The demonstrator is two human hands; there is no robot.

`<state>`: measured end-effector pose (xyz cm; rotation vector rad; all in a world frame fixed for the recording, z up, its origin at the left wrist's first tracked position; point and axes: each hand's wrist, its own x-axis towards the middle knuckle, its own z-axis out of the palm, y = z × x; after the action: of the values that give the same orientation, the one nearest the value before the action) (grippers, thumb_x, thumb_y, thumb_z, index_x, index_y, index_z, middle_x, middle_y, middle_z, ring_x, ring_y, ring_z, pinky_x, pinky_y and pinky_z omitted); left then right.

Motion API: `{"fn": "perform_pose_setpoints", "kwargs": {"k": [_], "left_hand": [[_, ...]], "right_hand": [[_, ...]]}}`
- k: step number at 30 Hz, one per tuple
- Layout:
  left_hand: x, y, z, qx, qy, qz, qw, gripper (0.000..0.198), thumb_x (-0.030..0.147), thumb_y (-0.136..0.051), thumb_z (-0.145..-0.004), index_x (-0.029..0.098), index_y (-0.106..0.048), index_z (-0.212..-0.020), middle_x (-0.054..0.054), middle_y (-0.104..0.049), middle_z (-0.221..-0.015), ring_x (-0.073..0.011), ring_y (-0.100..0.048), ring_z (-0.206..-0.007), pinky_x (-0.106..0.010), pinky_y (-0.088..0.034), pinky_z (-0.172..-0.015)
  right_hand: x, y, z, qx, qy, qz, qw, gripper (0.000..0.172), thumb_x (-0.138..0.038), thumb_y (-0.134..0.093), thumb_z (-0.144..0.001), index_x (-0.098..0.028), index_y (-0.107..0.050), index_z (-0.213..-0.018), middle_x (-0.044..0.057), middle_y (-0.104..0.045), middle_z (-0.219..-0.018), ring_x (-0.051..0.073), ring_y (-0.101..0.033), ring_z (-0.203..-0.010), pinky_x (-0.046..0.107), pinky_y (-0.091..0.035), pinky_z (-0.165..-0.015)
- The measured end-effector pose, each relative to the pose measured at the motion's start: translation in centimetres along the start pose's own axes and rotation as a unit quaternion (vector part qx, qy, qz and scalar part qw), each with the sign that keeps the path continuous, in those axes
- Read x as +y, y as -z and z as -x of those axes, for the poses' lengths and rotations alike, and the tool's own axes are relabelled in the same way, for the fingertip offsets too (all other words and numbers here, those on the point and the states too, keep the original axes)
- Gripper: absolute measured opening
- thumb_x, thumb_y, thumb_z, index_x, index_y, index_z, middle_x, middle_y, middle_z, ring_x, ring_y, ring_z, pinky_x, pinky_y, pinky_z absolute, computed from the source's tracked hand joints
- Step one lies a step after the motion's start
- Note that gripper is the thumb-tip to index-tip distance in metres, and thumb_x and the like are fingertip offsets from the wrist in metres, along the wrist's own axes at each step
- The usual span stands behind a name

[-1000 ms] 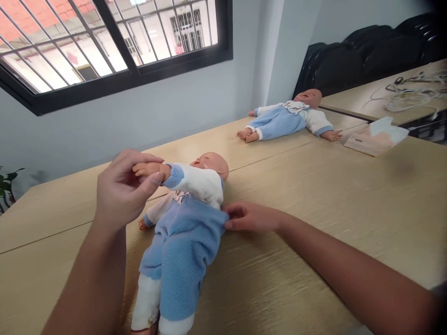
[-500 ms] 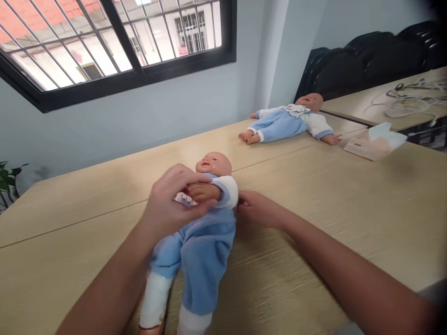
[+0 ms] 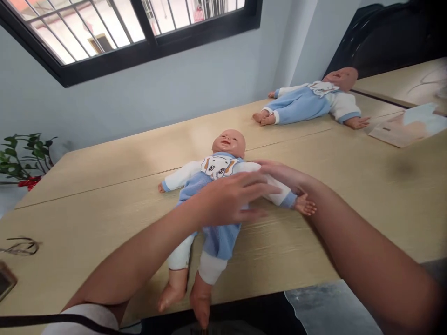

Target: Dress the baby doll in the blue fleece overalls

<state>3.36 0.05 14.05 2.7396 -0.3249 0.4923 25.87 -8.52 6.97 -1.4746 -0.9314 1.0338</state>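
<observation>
A baby doll (image 3: pixel 228 142) in a blue and white outfit with an elephant bib (image 3: pixel 219 166) lies face up on the wooden table (image 3: pixel 115 204), its feet over the near edge. Across its belly reaches my left hand (image 3: pixel 237 197), fingers spread and slightly blurred, with nothing in its grasp. My right hand (image 3: pixel 279 172) is at the doll's sleeve on the right side, behind the stretched-out doll arm; its fingers are mostly hidden by the sleeve. The doll's small hand (image 3: pixel 306 204) rests over my right wrist.
A second doll (image 3: pixel 303 104) in the same outfit lies at the back right, beside an open paper box (image 3: pixel 401 128). Glasses (image 3: pixel 23 245) and a dark-framed object (image 3: pixel 5 280) lie at the left. A plant (image 3: pixel 28 156) stands beyond the table, below a barred window.
The view has shifted. My left hand has let go of the doll's hand and opened over the belly. The doll's arm now stretches out to the right, uncovering the bib.
</observation>
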Motion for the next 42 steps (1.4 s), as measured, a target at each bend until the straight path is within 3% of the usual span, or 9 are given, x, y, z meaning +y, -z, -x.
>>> {"fn": "perform_pose_setpoints", "kwargs": {"k": [6, 12, 14, 16, 19, 28, 34, 38, 42], "left_hand": [[-0.9, 1.7, 12.8, 0.199, 0.200, -0.031, 0.959, 0.001, 0.019, -0.062, -0.095, 0.020, -0.061, -0.094, -0.004, -0.067, -0.092, -0.0180, -0.064, -0.089, -0.036, -0.054, -0.087], [1.4, -1.6, 21.8, 0.166, 0.253, 0.004, 0.953, 0.010, 0.021, -0.066, -0.094, 0.021, -0.063, -0.104, -0.006, -0.067, -0.100, -0.0183, -0.064, -0.093, -0.034, -0.055, -0.084], [1.6, -2.3, 22.4, 0.176, 0.256, 0.001, 0.950, 0.017, 0.023, -0.067, -0.095, 0.022, -0.064, -0.112, -0.007, -0.067, -0.106, -0.0184, -0.065, -0.096, -0.033, -0.056, -0.085], [1.4, -2.6, 22.5, 0.184, 0.258, -0.020, 0.948, 0.017, 0.023, -0.067, -0.096, 0.021, -0.064, -0.113, -0.007, -0.067, -0.107, -0.0186, -0.065, -0.098, -0.033, -0.056, -0.085], [1.0, -2.5, 22.3, 0.183, 0.231, -0.084, 0.952, 0.010, 0.020, -0.064, -0.098, 0.021, -0.066, -0.108, -0.006, -0.070, -0.104, -0.0181, -0.065, -0.097, -0.033, -0.056, -0.087], [4.0, -2.7, 24.0, 0.180, 0.197, -0.159, 0.951, 0.014, 0.012, -0.059, -0.098, 0.018, -0.062, -0.110, -0.006, -0.068, -0.101, -0.0183, -0.062, -0.094, -0.034, -0.052, -0.087], [7.3, -3.8, 25.7, 0.193, 0.344, -0.011, 0.919, 0.008, 0.025, -0.053, -0.102, 0.021, -0.059, -0.106, -0.007, -0.064, -0.106, -0.0205, -0.061, -0.100, -0.035, -0.051, -0.087], [10.5, -3.6, 26.4, 0.185, 0.456, 0.141, 0.859, 0.024, 0.037, -0.053, -0.100, 0.021, -0.054, -0.118, -0.005, -0.063, -0.098, -0.0189, -0.060, -0.081, -0.032, -0.051, -0.073], [12.8, -4.0, 24.8, 0.162, 0.535, 0.104, 0.823, 0.058, 0.031, -0.074, -0.084, 0.025, -0.050, -0.136, -0.007, -0.067, -0.116, -0.0253, -0.065, -0.100, -0.039, -0.051, -0.086]], "right_hand": [[0.5, 2.2, -0.9, -0.082, -0.016, 0.121, 0.989, 0.046, -0.028, -0.068, -0.082, -0.026, -0.069, -0.128, 0.010, -0.071, -0.132, 0.032, -0.070, -0.107, 0.044, -0.058, -0.087], [-1.3, -1.9, 0.4, 0.120, 0.199, 0.416, 0.879, 0.046, -0.027, -0.063, -0.088, -0.016, -0.063, -0.132, 0.018, -0.067, -0.133, 0.037, -0.063, -0.119, 0.056, -0.049, -0.103], [-2.6, -5.8, 1.5, 0.093, 0.333, 0.455, 0.821, 0.040, -0.023, -0.059, -0.091, -0.016, -0.064, -0.130, 0.016, -0.068, -0.130, 0.035, -0.060, -0.123, 0.056, -0.046, -0.107], [-3.5, -9.8, 2.4, -0.035, 0.436, 0.464, 0.771, 0.038, -0.015, -0.054, -0.094, -0.020, -0.064, -0.130, 0.011, -0.068, -0.132, 0.029, -0.061, -0.124, 0.050, -0.047, -0.109], [-4.1, -14.2, 2.3, -0.140, 0.479, 0.489, 0.716, 0.045, -0.008, -0.048, -0.095, -0.022, -0.062, -0.135, 0.008, -0.065, -0.139, 0.026, -0.057, -0.131, 0.048, -0.045, -0.112], [-2.7, -13.7, -1.4, -0.101, 0.437, 0.529, 0.721, 0.039, -0.016, -0.051, -0.098, -0.014, -0.063, -0.134, 0.014, -0.066, -0.138, 0.028, -0.059, -0.129, 0.047, -0.044, -0.111], [-3.5, -17.6, 5.4, -0.047, 0.447, 0.562, 0.694, 0.019, -0.030, -0.052, -0.101, -0.017, -0.066, -0.103, 0.010, -0.070, -0.102, 0.025, -0.061, -0.093, 0.040, -0.043, -0.085], [-2.7, -20.7, 9.7, -0.103, 0.394, 0.585, 0.701, 0.017, -0.033, -0.062, -0.097, -0.020, -0.061, -0.087, 0.003, -0.066, -0.084, 0.020, -0.056, -0.075, 0.036, -0.034, -0.070], [-1.9, -22.0, 10.7, -0.096, 0.408, 0.603, 0.679, 0.008, -0.025, -0.063, -0.096, -0.019, -0.060, -0.092, 0.003, -0.064, -0.085, 0.021, -0.055, -0.076, 0.037, -0.030, -0.068]]}}
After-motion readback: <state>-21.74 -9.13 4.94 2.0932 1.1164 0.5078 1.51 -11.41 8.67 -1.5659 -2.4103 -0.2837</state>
